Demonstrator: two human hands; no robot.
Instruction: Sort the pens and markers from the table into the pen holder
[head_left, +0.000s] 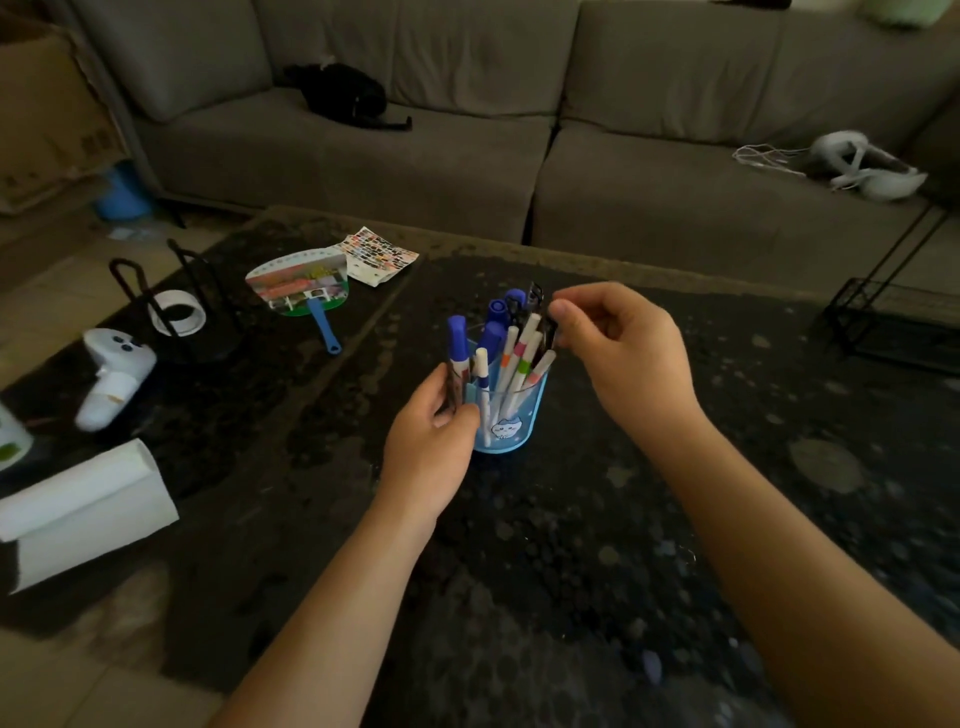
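Note:
A clear blue pen holder (511, 423) with a cartoon face stands mid-table on the dark table (597, 519). Several white markers (511, 364) with coloured bands and blue-capped markers (496, 319) stand in it. My left hand (434, 441) is at the holder's left side, fingers closed on a blue-capped marker (457, 353) that stands upright at the rim. My right hand (623, 353) hovers over the holder's right rim, thumb and fingers pinching a thin dark pen (537, 306) whose lower end is among the markers.
On the left lie a hand fan (304, 291), a sticker sheet (379, 254), a tape roll on a black stand (176, 312), a white controller (117, 374) and a white paper roll (88, 509). A grey sofa (467, 130) runs behind; a black wire rack (883, 322) stands right.

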